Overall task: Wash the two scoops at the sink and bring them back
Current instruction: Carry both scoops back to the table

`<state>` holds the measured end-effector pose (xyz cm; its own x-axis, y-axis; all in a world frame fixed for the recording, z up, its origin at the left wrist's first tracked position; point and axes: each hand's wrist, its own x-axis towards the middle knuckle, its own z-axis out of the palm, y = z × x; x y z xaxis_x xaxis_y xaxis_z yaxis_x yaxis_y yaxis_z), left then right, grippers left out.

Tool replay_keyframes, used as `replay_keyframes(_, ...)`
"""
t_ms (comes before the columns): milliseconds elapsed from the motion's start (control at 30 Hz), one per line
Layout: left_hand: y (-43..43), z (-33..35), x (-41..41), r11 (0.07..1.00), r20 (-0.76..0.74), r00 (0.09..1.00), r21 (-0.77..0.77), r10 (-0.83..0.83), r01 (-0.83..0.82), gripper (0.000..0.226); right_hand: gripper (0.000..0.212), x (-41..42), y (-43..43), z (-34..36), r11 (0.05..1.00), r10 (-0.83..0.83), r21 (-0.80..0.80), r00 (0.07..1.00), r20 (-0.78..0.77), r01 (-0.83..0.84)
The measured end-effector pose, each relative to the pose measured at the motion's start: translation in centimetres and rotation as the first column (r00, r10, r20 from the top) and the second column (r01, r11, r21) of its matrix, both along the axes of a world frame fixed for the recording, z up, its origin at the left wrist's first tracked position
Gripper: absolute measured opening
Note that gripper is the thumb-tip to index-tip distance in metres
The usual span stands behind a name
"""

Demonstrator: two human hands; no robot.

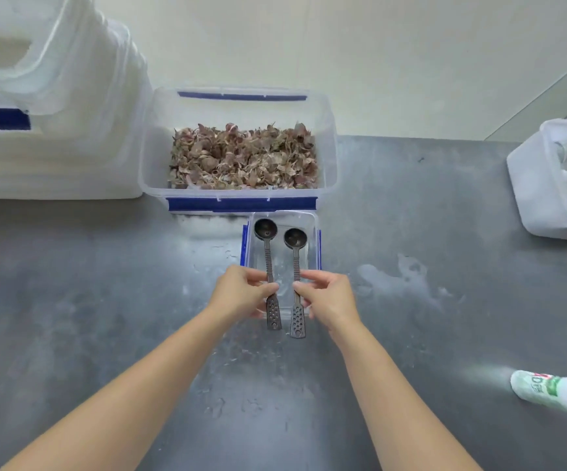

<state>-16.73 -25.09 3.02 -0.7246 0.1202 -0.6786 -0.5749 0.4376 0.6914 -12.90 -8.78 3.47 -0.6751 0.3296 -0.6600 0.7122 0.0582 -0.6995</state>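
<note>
Pinching one scoop in each hand, I have both handles caught partway along their length; my left hand (241, 290) closes thumb and forefinger on the left scoop (268, 263), my right hand (326, 297) does the same on the right scoop (296, 266); the fingers are nearly shut, with only the thin handle between the pads, and the other fingers curl loosely beside them.

Both scoops run straight away from my fingertips, long axes side by side and close to parallel; the round bowls lie beyond my fingers, over the small clear tray (311, 220), while the flat perforated handle ends hang back toward me, past my grip and over the grey counter (105, 300); whether the bowls rest on the tray floor or hover just above it, I cannot tell.

Each scoop is nearer its own hand, so neither arm needs to cross; just beyond the tray sits the clear container (326, 164) of dried reddish leaves; no sink is in view, so I cannot judge which way to carry them.
</note>
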Motion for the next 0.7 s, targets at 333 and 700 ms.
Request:
replay_keyframes(333, 1.3, -1.8, -3.4, 0.906, 0.015, 0.957, -0.316, -0.291, 0.281, 0.021, 0.027, -3.5, 0.8, -2.0, 0.972, 0.100, 0.206, 0.992, 0.071, -0.113)
replay_keyframes(700, 2.1, 1.8, -1.4, 0.628, -0.094, 0.828, -0.699, -0.554, 0.341, 0.042, 0.023, -1.1, 0.0, 0.6, 0.796, 0.296, 0.567, 0.953, -0.060, -0.212)
